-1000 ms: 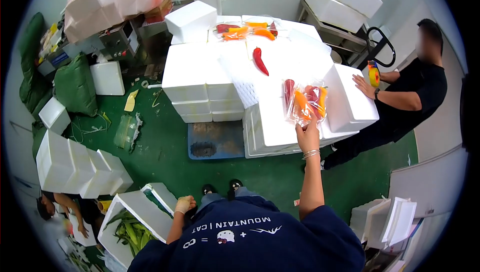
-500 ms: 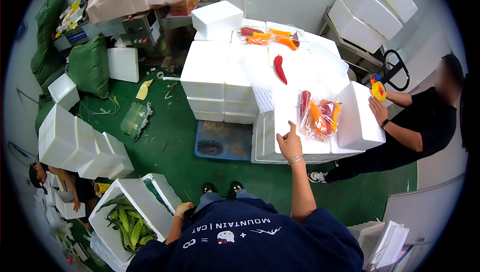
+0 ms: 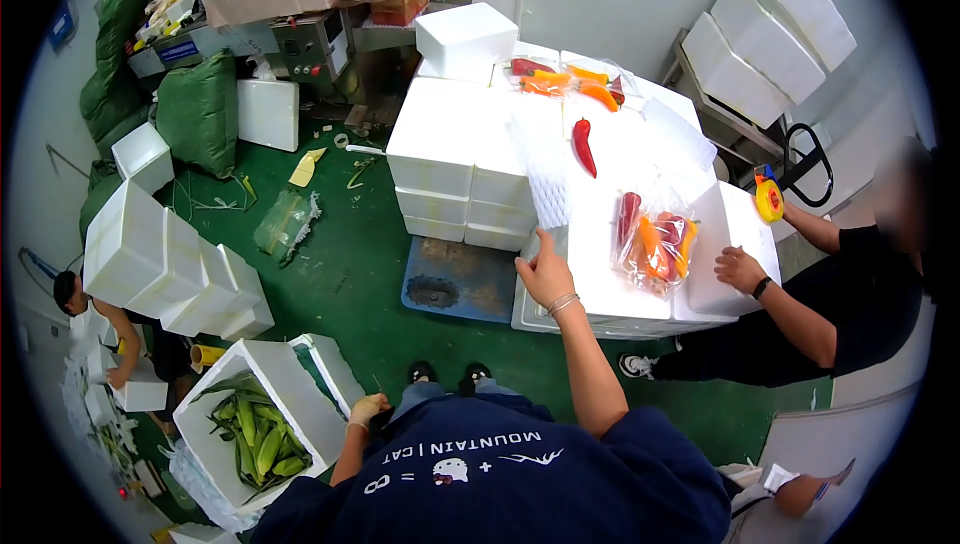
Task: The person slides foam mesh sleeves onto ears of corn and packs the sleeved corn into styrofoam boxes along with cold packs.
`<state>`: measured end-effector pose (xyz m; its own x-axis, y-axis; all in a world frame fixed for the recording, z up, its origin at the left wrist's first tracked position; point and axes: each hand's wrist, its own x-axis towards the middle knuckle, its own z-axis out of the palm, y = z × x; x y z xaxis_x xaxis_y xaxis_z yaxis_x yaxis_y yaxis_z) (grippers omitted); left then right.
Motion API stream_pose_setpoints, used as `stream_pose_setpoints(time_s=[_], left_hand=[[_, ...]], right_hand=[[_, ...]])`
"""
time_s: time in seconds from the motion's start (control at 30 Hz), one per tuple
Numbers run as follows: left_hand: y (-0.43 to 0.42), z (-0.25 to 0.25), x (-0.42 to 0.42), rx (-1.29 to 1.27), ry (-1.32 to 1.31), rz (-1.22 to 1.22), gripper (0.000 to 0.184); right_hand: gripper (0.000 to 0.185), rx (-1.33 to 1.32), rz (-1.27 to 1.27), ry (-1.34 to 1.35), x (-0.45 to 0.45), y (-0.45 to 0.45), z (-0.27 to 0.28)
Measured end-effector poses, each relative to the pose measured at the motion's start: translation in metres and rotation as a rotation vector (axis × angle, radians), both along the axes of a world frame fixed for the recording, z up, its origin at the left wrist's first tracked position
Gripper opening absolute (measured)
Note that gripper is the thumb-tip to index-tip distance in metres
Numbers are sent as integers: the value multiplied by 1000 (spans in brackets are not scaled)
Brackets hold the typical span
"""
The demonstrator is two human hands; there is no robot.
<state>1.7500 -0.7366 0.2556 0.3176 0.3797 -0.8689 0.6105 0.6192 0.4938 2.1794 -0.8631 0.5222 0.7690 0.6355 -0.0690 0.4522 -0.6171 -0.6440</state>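
My right hand [image 3: 546,272] is at the near left edge of the white foam boxes [image 3: 590,296], index finger stretched out, nothing in it. To its right lies a clear bag of red and orange peppers [image 3: 660,244]. A single red pepper [image 3: 584,148] and another bag of peppers [image 3: 570,84] lie farther back on the boxes, near a sheet of bubble wrap [image 3: 540,174]. Low by my side, my left hand [image 3: 368,409] has its fingers curled; what they hold, if anything, is too small to make out. Beside it stands a foam box of corn cobs [image 3: 265,449].
A co-worker [image 3: 850,284] at right holds a yellow tape roll [image 3: 768,200] beside an upright foam box [image 3: 735,244]. Another person [image 3: 125,334] bends at left behind stacked foam boxes [image 3: 170,264]. A blue pallet [image 3: 460,279] lies on the green floor.
My right hand has moved left, away from the bagged peppers, to the boxes' edge. The co-worker's hand has shifted on the upright box. The view has swung slightly.
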Motion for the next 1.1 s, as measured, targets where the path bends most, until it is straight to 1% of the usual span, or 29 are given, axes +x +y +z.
stream_pose_setpoints(time_s=[0.1, 0.2, 0.23, 0.3, 0.43, 0.5, 0.53, 0.6, 0.73, 0.8, 0.9, 0.93, 1.0, 1.03, 1.1], left_hand=[[-1, 0, -4, -13, 2, 39, 25], [-3, 13, -5, -3, 1, 89, 25], [-3, 12, -6, -1, 0, 94, 25], [-5, 11, -10, 81, 16, 46, 24], [-8, 2, -16, 69, 15, 95, 23], [-8, -1, -17, 112, 20, 10, 23], [-8, 0, -18, 113, 20, 11, 23], [-7, 1, -19, 201, -10, -150, 25], [-4, -6, -16, 164, 25, -99, 26], [-4, 0, -14, 227, -26, -162, 27], [-1, -10, -15, 220, -67, -163, 26], [-1, -9, -13, 220, -67, -161, 26], [-3, -5, -12, 86, -15, -11, 26], [-3, -10, -15, 83, -12, -9, 26], [-2, -31, -24, 186, -63, -110, 26]], right_hand=[[68, 2, 32, -8, 3, 13, 2], [67, -4, 48, -27, 3, 22, 8], [67, -3, 52, -28, 3, 23, 8], [67, 5, 58, -12, 3, 26, 9], [67, 1, 68, -18, 2, 28, 7], [67, -1, 69, -10, 0, 29, 7], [67, -1, 70, -11, 1, 29, 5], [67, 9, 70, -25, 2, 28, 2], [67, 24, 65, -22, 3, 29, 6], [66, 27, 65, -23, 5, 31, 7], [66, 40, 84, -37, 16, 37, 1], [66, 46, 85, -77, 25, 40, -3], [66, 47, 88, -114, 37, 47, 2], [66, 19, 72, -142, 42, 51, 8], [66, -36, 43, -187, 49, 59, 16]])
